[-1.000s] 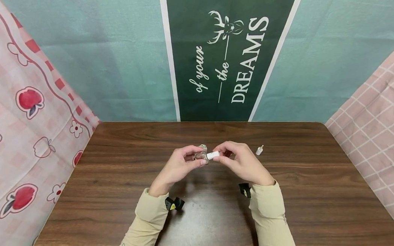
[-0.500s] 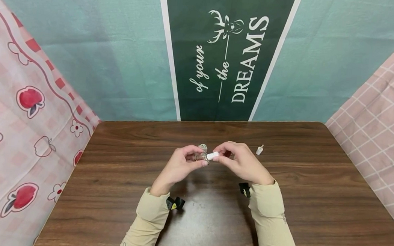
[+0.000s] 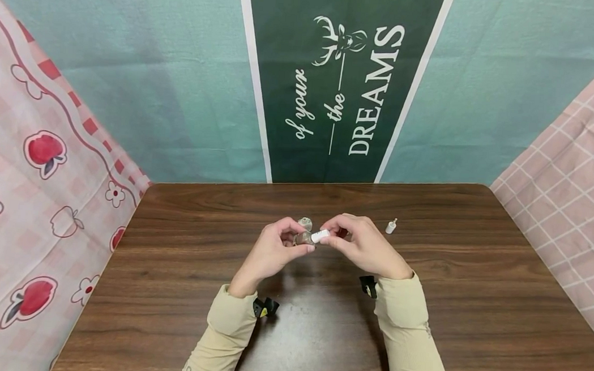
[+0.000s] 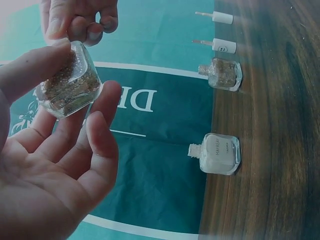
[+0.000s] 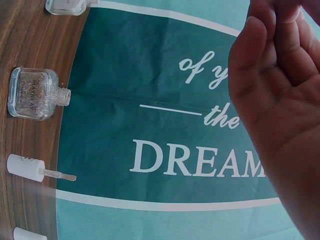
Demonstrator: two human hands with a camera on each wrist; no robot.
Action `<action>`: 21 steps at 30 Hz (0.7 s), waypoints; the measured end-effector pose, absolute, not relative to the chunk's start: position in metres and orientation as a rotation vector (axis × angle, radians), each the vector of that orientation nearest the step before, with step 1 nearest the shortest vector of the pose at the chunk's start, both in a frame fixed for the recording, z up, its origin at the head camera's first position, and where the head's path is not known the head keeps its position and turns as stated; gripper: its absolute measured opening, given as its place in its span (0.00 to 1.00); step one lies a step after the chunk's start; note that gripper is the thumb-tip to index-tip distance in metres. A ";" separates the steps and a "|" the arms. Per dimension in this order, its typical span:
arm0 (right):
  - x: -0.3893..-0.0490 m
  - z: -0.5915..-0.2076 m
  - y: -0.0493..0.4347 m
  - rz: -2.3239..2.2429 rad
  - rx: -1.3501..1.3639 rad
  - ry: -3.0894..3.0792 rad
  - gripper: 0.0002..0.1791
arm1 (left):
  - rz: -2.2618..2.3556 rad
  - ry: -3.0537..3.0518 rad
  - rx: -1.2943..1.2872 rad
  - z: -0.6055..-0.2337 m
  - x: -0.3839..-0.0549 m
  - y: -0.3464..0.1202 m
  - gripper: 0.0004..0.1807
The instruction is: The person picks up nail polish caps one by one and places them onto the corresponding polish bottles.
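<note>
My left hand holds a small clear nail polish bottle of glitter polish between thumb and fingers, tilted above the table. The bottle's white cap points to the right, and my right hand pinches it. Cap and bottle meet in the head view; I cannot tell how tightly they are joined. In the right wrist view, part of my right hand shows but its fingertips are cut off at the top. Behind the hands stands an uncapped bottle of white polish.
An uncapped glitter polish bottle stands on the wooden table. Beside it are a white brush cap and another white brush cap, both standing brush up. Curtains hang at the back and both sides.
My left thumb and fingers have shifted slightly around the bottle, which has turned a little. My right hand stays almost in place on the cap.
</note>
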State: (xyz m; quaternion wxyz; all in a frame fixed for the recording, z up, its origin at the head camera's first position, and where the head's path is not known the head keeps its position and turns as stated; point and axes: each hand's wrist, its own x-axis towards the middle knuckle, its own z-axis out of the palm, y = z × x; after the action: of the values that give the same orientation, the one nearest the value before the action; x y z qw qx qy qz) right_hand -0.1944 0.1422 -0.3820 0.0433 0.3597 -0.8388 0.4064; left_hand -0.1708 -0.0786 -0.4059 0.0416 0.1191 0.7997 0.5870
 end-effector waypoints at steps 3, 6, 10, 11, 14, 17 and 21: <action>-0.194 -0.382 0.142 1.241 1.098 -2.573 0.05 | 1.795 2.450 0.366 -0.405 -0.170 -0.079 0.13; -0.194 -0.382 0.142 1.236 1.106 -2.571 0.05 | 1.791 2.460 0.370 -0.406 -0.170 -0.078 0.13; -0.194 -0.382 0.142 1.229 1.119 -2.559 0.05 | 1.784 2.476 0.376 -0.407 -0.170 -0.078 0.13; -0.195 -0.383 0.142 1.228 1.121 -2.558 0.05 | 1.780 2.481 0.378 -0.407 -0.170 -0.078 0.13; -0.194 -0.382 0.142 1.230 1.122 -2.556 0.05 | 1.769 2.499 0.385 -0.408 -0.170 -0.078 0.13; -0.194 -0.382 0.141 1.231 1.123 -2.560 0.05 | 1.760 2.514 0.391 -0.408 -0.170 -0.078 0.14; -0.194 -0.382 0.141 1.230 1.124 -2.563 0.05 | 1.757 2.520 0.393 -0.408 -0.171 -0.078 0.14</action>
State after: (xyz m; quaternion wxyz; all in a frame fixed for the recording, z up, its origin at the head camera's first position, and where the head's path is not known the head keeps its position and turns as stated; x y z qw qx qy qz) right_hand -0.1938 0.1407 -0.3818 0.0422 0.3674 -0.8376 0.4020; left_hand -0.1706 -0.0782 -0.4083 0.0224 0.1269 0.8134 0.5672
